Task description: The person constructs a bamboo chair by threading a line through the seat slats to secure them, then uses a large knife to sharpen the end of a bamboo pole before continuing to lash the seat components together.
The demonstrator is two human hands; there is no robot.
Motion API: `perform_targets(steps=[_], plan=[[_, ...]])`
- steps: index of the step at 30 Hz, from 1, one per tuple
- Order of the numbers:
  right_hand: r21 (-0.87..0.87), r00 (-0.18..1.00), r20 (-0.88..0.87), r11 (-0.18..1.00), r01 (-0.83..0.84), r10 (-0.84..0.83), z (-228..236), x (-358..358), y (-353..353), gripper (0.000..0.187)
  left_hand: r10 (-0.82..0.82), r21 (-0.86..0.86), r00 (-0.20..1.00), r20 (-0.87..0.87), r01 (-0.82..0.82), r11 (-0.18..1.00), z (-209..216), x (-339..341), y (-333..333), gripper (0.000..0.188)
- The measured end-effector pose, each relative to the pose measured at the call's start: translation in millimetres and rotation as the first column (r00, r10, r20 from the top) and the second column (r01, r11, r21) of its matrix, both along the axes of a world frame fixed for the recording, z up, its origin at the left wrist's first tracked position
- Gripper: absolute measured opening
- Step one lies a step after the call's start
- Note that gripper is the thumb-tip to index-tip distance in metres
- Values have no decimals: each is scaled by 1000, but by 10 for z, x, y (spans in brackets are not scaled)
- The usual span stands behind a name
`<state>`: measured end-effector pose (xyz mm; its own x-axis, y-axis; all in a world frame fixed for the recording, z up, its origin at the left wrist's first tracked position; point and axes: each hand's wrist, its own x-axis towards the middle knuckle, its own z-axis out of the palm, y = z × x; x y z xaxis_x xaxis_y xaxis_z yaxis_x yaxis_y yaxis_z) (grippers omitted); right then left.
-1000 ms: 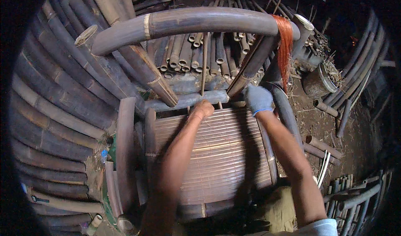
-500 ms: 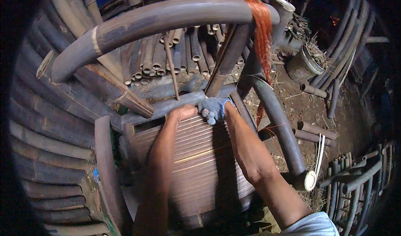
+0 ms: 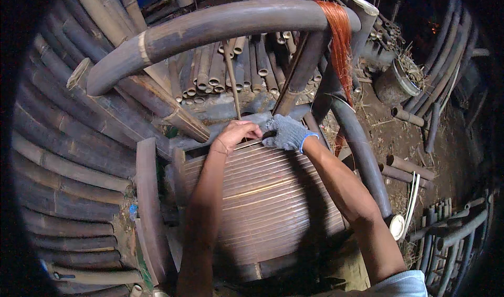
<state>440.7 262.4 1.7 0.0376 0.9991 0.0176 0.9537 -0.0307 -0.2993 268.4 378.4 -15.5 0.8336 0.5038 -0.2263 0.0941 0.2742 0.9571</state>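
Both my hands meet at the far edge of a slatted bamboo seat [image 3: 262, 192], inside a bamboo chair frame. My bare left hand [image 3: 237, 135] has its fingers bent and pinched together at the last slats; whatever they hold is too small to make out. Close beside it, my right hand [image 3: 287, 133] wears a grey knitted glove with a blue cuff. Its fingers are curled in over the same edge, and their grip is hidden. A thick bamboo rail [image 3: 247, 119] runs just beyond the hands. Above them arches a large curved bamboo pole [image 3: 220, 26].
Orange fibre strands [image 3: 338, 39] hang from the curved pole's right end. A bamboo armrest [image 3: 359, 150] slopes down at the right. Cut bamboo tubes [image 3: 215, 76] are stacked behind the chair. Long bamboo poles [image 3: 68, 186] line the left. A bucket of shavings [image 3: 396, 81] stands far right.
The view has shifted, so the chair lies further right in the picture. My left fingers have bent into a pinch. The gloved right hand has turned, now showing its back.
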Motion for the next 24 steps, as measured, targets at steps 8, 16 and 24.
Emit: perform_targets(steps=[8,16,24], plan=[[-17,592,-796,974,-227,125,519,300,-307,23,6,-219,997,-75,-22,976,63,-58,24,24],[201,911,-348,932,302,-220,2617,1592,-2682,15,392,15,920,-32,-391,920,-396,186,-28,22],[414,167,443,366,833,-881,3138,3233,-6549,17,307,670,765,-566,210,712,-542,337,-331,35]])
